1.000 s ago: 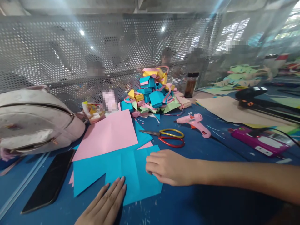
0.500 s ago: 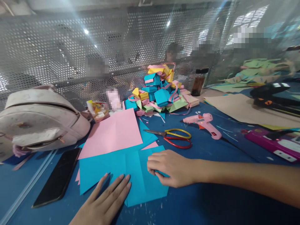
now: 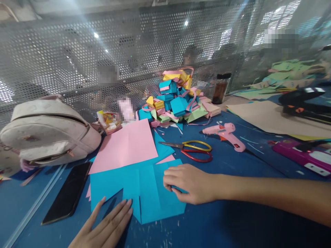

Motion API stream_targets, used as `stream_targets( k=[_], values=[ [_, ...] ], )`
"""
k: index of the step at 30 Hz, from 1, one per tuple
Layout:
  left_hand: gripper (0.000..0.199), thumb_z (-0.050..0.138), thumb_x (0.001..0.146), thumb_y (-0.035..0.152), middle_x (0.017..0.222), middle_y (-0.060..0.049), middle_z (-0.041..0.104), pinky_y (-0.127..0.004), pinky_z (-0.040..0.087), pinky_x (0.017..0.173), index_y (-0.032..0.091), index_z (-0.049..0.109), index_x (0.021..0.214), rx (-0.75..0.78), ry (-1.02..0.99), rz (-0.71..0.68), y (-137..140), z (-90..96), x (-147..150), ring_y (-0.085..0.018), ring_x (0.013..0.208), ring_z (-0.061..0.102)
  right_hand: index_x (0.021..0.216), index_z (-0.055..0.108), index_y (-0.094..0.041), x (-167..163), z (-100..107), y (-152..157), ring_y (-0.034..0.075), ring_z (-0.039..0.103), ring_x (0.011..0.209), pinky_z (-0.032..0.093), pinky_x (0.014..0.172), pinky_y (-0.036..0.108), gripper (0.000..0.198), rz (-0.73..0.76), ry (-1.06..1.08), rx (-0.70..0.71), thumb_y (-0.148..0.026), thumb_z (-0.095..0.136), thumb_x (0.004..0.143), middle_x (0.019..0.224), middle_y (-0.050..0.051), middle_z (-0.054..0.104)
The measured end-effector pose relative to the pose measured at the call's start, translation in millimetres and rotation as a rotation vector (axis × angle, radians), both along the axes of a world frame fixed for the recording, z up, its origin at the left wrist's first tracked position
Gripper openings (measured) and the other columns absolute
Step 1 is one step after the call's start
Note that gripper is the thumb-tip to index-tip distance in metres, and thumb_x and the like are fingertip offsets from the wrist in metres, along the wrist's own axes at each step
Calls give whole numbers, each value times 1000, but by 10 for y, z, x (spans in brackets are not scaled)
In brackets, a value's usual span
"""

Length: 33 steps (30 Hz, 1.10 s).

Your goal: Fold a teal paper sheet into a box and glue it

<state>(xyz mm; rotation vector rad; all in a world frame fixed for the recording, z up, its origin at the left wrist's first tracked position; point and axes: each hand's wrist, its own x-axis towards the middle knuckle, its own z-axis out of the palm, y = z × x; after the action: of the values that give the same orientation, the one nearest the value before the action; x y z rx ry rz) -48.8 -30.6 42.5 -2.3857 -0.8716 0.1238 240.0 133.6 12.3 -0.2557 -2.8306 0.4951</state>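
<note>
A creased blue sheet of paper (image 3: 150, 193) lies flat on the table, with a cut slit and a folded flap along its left side. My left hand (image 3: 107, 220) is open and flat, its fingertips at that flap and its thumb spread toward the cut edge. On the right part of the sheet rests my right hand (image 3: 186, 184), fingers curled in, with a bit of blue paper showing between thumb and fingers. Above the sheet, a pink sheet of paper (image 3: 126, 146) overlaps it. Scissors (image 3: 193, 150) with one yellow and one red handle lie slightly open beyond my right hand.
A pink glue gun (image 3: 224, 134) and a purple power strip (image 3: 302, 155) lie right. Folded paper boxes (image 3: 178, 100) are piled at the back beside a bottle (image 3: 221, 89). A phone (image 3: 67, 193) and a white backpack (image 3: 51, 131) are left; a black stapler (image 3: 302, 106) stands far right.
My left hand has slid left and slightly down, uncovering more of the slit and flap. My right hand stays at the same spot on the blue sheet.
</note>
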Motion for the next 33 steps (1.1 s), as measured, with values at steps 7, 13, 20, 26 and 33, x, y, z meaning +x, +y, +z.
stream_targets(
  k=[7,13,20,26,33],
  values=[
    [84,50,86,69,140,-5,55,-29,43,105,11,38,146,6,-44,92,-68,80,6,-21,123,58,91,53,-19,20,-20,-11,14,49,78,36,69,27,10,1,9,23,-11,51,85,87,0,56],
    [88,48,86,71,137,-11,58,-42,12,122,11,33,149,56,-84,155,-142,0,164,-26,126,56,93,52,-18,65,22,-16,15,52,81,38,70,26,10,28,17,42,-10,49,87,89,2,58],
    [40,30,105,29,134,-2,62,-40,8,122,16,57,132,44,-8,-91,-28,33,852,-15,125,56,94,54,-18,93,49,-10,17,55,81,39,69,26,8,-2,14,42,-14,53,87,93,4,59],
    [43,28,105,32,138,-2,59,-30,43,105,14,54,135,-8,-23,-125,158,-64,1203,-16,123,58,92,55,-17,135,71,3,16,54,81,40,70,25,13,2,60,-93,-7,52,84,93,3,59],
    [42,32,104,29,137,-9,58,-32,53,95,9,53,135,-128,-16,-113,389,-52,1324,-22,121,60,91,58,-16,142,23,131,10,50,68,38,60,20,23,-33,147,-430,-1,54,75,80,-2,55]
  ],
)
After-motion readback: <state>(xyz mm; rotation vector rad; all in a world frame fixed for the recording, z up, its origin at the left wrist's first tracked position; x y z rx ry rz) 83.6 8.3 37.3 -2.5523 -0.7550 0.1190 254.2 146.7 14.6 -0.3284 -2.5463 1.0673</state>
